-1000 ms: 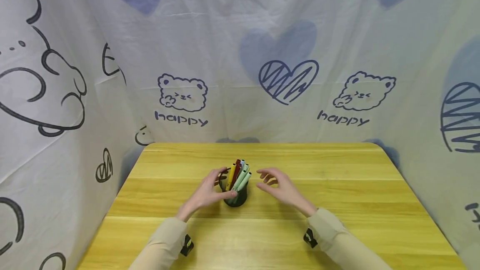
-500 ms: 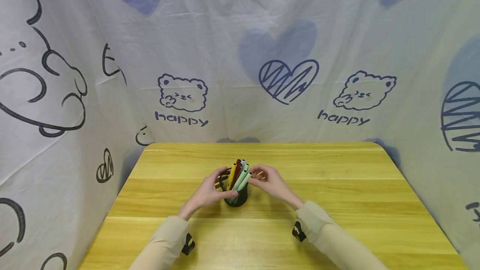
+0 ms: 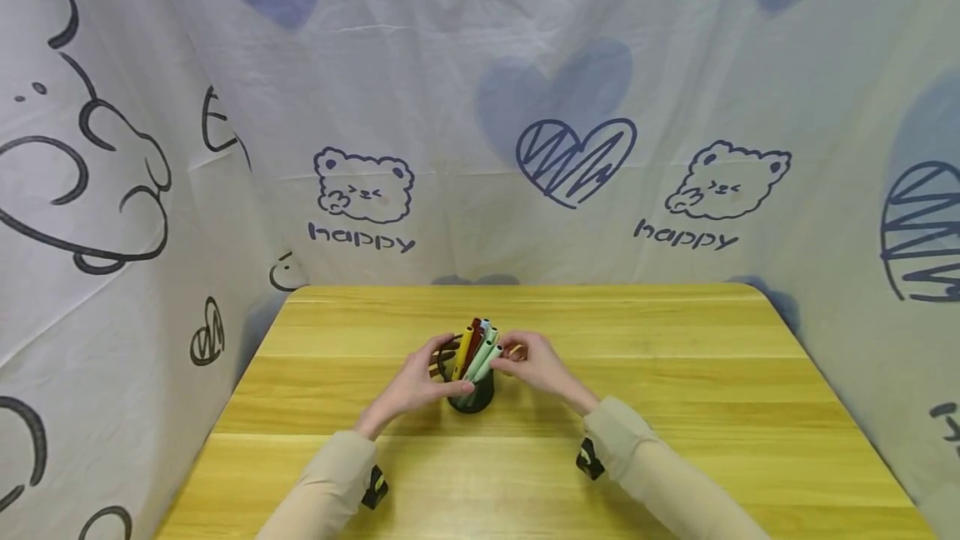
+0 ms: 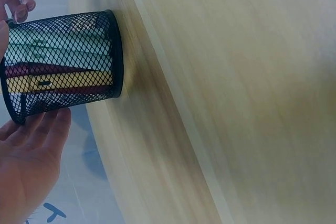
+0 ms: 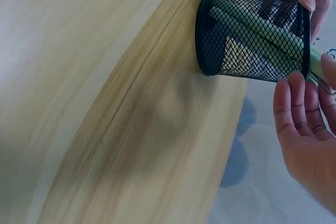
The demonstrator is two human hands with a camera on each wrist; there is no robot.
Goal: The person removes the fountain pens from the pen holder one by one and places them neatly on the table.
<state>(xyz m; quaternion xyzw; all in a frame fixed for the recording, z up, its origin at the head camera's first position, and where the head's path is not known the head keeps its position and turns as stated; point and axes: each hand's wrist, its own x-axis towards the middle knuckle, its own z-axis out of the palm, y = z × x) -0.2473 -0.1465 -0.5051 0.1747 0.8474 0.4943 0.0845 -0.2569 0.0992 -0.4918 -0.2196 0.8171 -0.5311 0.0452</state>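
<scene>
A black mesh pen holder (image 3: 471,402) stands upright on the table, filled with several capped pens. Around its left side curves my left hand (image 3: 415,379), thumb in front and fingers behind, holding it near the rim. My right hand (image 3: 542,367) is at the right of the rim and pinches a light green pen (image 3: 489,360) between thumb and fingers; the right wrist view shows the thumb on the pen's upper part. Beside it lean more light green pens, a dark red pen (image 3: 472,347) and a yellow pen (image 3: 462,355). Through the mesh, the pens' lower parts show inside the holder (image 4: 63,59).
The wooden table (image 3: 675,407) spreads out on both sides of the hands. A white cloth (image 3: 465,223) printed with bears, hearts and words hangs behind the table and along both sides. A black strap piece (image 3: 589,458) sits under the right sleeve.
My right hand has moved left from beside the pen holder to its rim and has taken hold of a light green pen. The left hand and holder have stayed in place.
</scene>
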